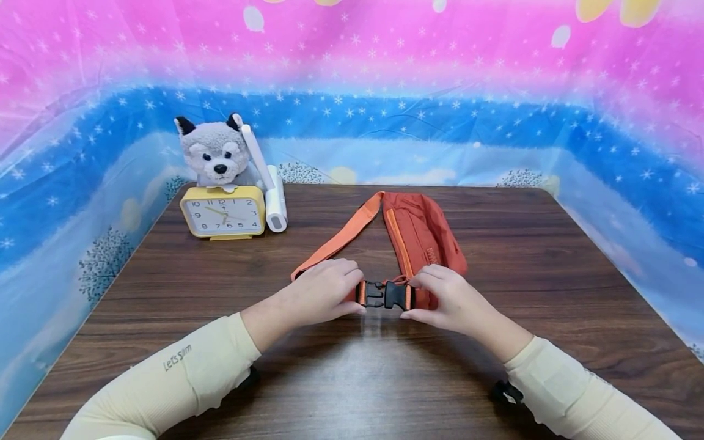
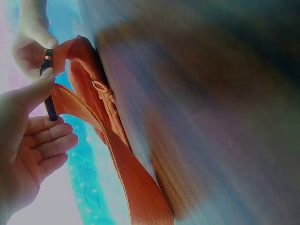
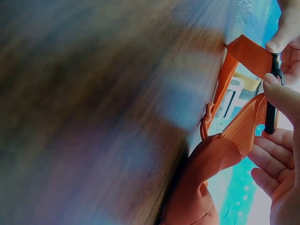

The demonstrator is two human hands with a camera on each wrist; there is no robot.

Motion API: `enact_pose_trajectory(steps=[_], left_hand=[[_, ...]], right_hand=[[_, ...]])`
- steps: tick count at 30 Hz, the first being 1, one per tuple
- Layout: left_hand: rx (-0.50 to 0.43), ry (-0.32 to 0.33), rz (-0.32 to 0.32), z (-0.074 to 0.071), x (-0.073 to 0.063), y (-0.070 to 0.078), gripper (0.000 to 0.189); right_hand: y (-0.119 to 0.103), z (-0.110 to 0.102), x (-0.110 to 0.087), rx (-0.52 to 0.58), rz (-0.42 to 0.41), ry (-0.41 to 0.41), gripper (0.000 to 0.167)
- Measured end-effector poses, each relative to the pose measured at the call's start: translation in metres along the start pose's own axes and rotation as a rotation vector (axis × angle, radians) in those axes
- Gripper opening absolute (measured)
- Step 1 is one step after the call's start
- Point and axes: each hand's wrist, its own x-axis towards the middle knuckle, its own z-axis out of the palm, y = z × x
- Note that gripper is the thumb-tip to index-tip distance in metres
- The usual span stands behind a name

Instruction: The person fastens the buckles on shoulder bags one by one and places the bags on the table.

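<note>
A rust-red waist bag [image 1: 434,235] lies on the table, its orange strap [image 1: 346,235] looping to the left. My left hand [image 1: 321,293] pinches the pronged half of a black side-release buckle [image 1: 373,294] between thumb and fingers. The buckle's socket half [image 1: 396,296] is pinched by my right hand [image 1: 453,299]. Both halves face each other in line, the prong tips close to the socket's mouth. In the left wrist view, the webbing [image 2: 82,110] runs from the buckle down past my left fingers [image 2: 51,140]. An orange zip [image 1: 398,241] crosses the bag's front.
At the back left stands a yellow alarm clock [image 1: 222,212], with a grey plush husky [image 1: 216,153] behind it. A white folding lamp-like object [image 1: 275,198] is beside them. A snowflake-patterned cloth [image 1: 385,116] surrounds the dark wooden table [image 1: 550,263].
</note>
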Motion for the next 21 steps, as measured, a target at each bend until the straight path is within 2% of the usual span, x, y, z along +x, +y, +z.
enact_pose_trajectory(steps=[14, 21], left_hand=[[0.012, -0.005, -0.004, 0.0016, 0.0003, -0.0001, 0.04], [0.003, 0.014, 0.003, 0.0021, 0.0002, 0.0003, 0.038]], right_hand=[[0.0011, 0.0021, 0.0003, -0.002, -0.01, 0.007, 0.043], [0.0004, 0.001, 0.0005, 0.011, -0.009, -0.007, 0.041]])
